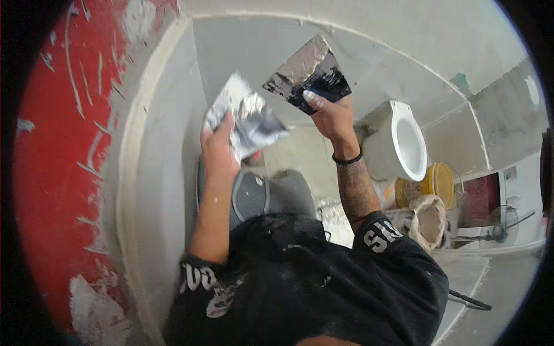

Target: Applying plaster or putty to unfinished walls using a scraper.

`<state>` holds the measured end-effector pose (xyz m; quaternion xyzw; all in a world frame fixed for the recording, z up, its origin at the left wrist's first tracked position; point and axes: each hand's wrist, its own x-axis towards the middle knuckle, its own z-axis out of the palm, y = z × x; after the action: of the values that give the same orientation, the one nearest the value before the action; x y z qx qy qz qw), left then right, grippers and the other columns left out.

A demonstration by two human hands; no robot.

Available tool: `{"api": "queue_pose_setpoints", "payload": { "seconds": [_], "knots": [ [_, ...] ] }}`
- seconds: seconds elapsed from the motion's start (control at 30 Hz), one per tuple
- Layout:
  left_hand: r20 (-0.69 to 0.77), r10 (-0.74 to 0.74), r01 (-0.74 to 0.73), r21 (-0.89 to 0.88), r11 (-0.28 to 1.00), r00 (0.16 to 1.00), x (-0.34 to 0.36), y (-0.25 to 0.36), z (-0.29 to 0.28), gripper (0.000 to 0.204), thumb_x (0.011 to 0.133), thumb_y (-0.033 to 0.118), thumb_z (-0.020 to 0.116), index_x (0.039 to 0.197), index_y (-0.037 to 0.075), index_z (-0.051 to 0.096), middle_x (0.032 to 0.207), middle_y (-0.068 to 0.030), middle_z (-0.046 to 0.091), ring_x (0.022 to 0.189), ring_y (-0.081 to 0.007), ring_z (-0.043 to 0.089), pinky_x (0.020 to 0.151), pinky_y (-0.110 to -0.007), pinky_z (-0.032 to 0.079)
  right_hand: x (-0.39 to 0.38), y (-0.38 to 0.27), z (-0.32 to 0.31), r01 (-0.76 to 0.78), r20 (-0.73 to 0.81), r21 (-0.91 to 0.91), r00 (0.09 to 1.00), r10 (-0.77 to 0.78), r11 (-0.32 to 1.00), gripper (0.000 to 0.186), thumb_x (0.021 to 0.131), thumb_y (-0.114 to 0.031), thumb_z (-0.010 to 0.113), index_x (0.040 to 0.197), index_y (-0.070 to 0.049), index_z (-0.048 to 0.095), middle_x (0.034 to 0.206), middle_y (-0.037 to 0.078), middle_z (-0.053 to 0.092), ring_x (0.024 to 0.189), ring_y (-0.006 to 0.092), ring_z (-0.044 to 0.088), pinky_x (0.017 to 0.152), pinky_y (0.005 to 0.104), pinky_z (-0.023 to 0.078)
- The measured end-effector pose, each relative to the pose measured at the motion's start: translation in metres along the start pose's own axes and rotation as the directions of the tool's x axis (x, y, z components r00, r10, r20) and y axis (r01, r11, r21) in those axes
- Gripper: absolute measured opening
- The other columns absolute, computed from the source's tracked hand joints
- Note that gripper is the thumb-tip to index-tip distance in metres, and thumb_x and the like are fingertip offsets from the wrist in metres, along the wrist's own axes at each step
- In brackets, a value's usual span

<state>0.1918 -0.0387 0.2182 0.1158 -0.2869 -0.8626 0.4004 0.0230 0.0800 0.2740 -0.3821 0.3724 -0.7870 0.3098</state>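
Head view: left hand (218,147) grips smeared silvery plate (239,104), right hand (333,118) grips paste-coated dark spreader (311,69), apart, near grey wall (381,75); probably paste-working step, next move calls for steady blade angle.

We seem to be in a bathroom under renovation: a white ceramic toilet bowl (398,144) suggests the room, while a red painted wall (52,173) (scarred with pale scrapes), a round yellow plastic bucket (433,187), an open whitish sack (417,222) and a broad dark paste-smeared blade (313,72) show building work.
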Motion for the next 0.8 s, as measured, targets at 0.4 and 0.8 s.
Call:
{"api": "queue_pose_setpoints", "payload": {
  "seconds": [0.4,0.8],
  "knots": [
    [-0.087,-0.018,0.019,0.006,1.0,0.996,-0.018,-0.011,-0.007,0.026,0.086,-0.004,0.05,0.112,-0.003,0.049,0.102,-0.0113,0.06,0.092,-0.0184,0.06,0.082,-0.035,0.05,-0.056,0.041,-0.005,0.412,0.485,-0.749,0.875,0.005,0.519,0.074,0.059,0.023,0.033,0.124,-0.012,0.036,0.128,0.016,0.032,0.122,0.0283,0.036,0.096,0.0356,0.036],
    [-0.092,-0.457,0.461,0.312,0.831,0.885,0.048,-0.073,-0.03,0.018,0.087,0.005,0.053,0.104,-0.002,0.055,0.091,-0.0104,0.063,0.077,-0.0208,0.064,0.067,-0.038,0.053,-0.024,0.031,-0.125,-0.101,0.089,-0.814,0.952,0.294,0.572,0.06,0.072,0.014,0.045,0.129,-0.006,0.044,0.123,0.012,0.052,0.112,0.0211,0.052,0.095,0.0316,0.041]
  ]
}}
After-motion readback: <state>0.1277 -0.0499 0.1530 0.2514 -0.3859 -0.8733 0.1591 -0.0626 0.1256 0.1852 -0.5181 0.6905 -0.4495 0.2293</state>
